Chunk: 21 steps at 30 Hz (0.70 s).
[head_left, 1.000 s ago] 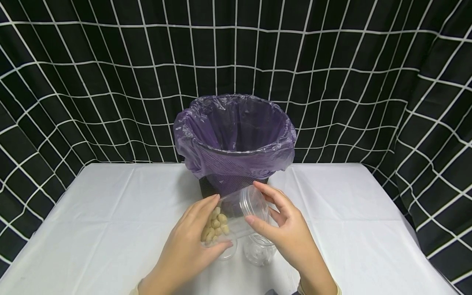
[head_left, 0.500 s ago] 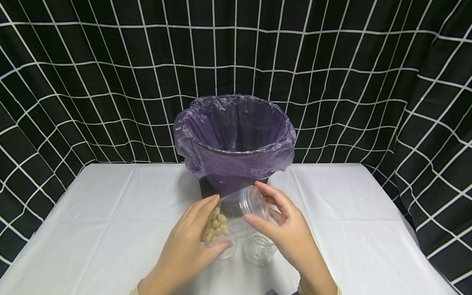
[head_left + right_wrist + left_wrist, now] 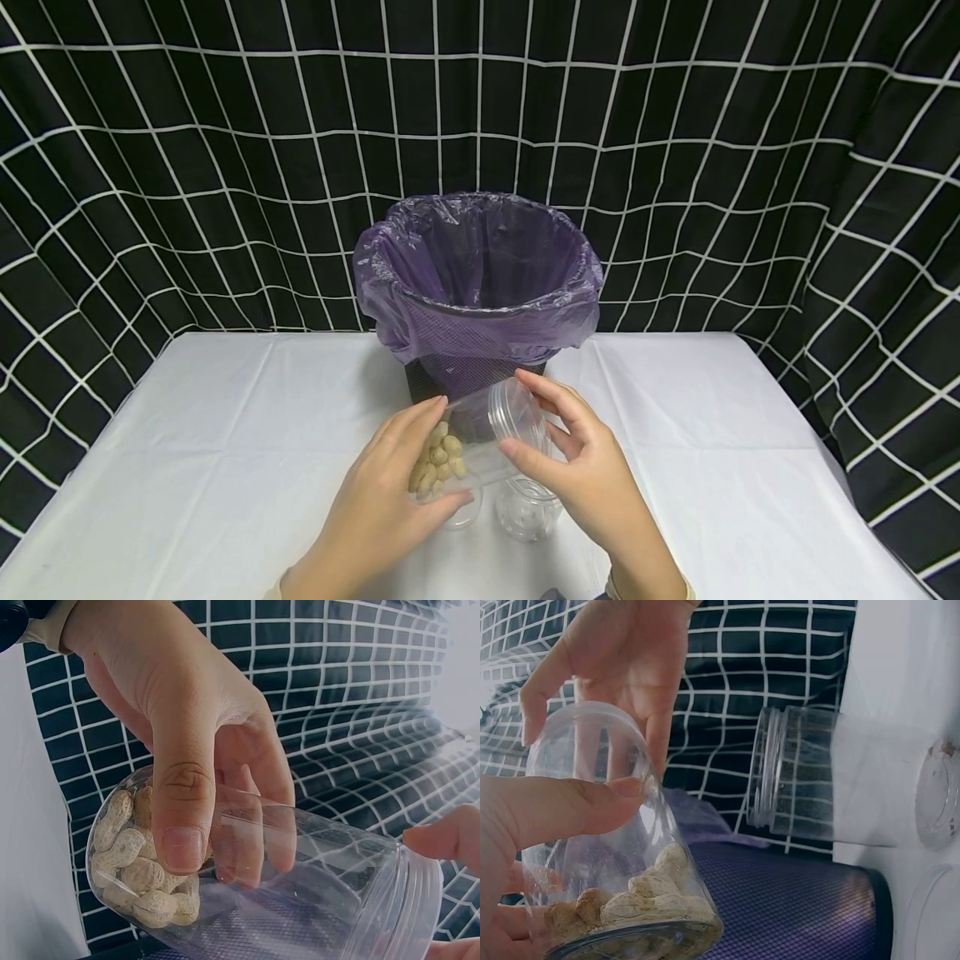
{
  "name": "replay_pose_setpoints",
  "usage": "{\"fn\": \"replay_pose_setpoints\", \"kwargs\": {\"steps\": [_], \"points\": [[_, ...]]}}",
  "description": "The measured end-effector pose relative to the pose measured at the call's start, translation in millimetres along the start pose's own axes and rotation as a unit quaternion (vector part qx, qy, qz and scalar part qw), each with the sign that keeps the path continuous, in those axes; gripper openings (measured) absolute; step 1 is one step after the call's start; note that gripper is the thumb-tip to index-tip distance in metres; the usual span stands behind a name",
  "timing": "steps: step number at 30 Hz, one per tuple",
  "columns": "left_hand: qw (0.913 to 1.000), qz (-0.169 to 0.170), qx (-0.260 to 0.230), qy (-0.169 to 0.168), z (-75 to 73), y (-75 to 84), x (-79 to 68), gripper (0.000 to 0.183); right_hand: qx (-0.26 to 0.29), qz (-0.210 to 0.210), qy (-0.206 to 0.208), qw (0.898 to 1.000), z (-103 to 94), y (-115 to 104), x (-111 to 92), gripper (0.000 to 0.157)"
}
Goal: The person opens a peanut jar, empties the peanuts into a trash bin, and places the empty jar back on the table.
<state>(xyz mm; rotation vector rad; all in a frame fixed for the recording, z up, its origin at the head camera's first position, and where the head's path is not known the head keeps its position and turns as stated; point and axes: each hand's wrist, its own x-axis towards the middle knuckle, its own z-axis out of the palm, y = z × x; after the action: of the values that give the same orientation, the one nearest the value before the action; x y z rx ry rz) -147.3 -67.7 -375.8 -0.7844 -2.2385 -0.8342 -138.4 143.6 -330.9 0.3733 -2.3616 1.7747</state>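
Observation:
Between my hands a clear plastic jar [image 3: 480, 446] is held tilted on its side, its ridged end [image 3: 409, 900] toward the right. Whole peanuts [image 3: 142, 877] have gathered in its base at the left. My left hand [image 3: 382, 492] grips that base end, thumb in front and fingers behind. Around the ridged end curve the thumb and fingers of my right hand [image 3: 588, 458]. Just below stands a second clear jar [image 3: 527, 510], upright, with a threaded, uncovered mouth. A clear round disc [image 3: 463, 515] lies on the table beside it, partly hidden by my left thumb.
Behind the hands stands a black mesh bin [image 3: 423, 383] lined with a purple plastic bag [image 3: 480, 329]. A white cloth [image 3: 247, 467] covers the table. Black curtain [image 3: 480, 100] with a white grid hangs at the back and both sides.

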Motion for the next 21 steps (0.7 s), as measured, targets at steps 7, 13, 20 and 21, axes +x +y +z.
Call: {"fn": "replay_pose_setpoints", "kwargs": {"steps": [7, 13, 20, 21], "points": [[1.0, 0.002, -0.001, -0.001, -0.2, -0.1, 0.1, 0.091, 0.003, -0.011, -0.007, 1.0, -0.4, 1.4, -0.7, 0.057], [1.0, 0.002, -0.001, -0.001, -0.7, 0.6, 0.2, 0.091, 0.006, -0.023, -0.009, 1.0, -0.5, 2.2, -0.5, 0.058], [1.0, 0.005, 0.0, 0.001, -1.2, 1.1, 0.5, 0.091, 0.009, -0.018, -0.006, 1.0, -0.3, 1.8, -0.3, 0.061], [1.0, 0.005, 0.0, 0.002, -1.2, 1.1, 0.5, 0.091, 0.008, -0.01, -0.002, 1.0, -0.1, 1.5, -0.3, 0.061]]}}
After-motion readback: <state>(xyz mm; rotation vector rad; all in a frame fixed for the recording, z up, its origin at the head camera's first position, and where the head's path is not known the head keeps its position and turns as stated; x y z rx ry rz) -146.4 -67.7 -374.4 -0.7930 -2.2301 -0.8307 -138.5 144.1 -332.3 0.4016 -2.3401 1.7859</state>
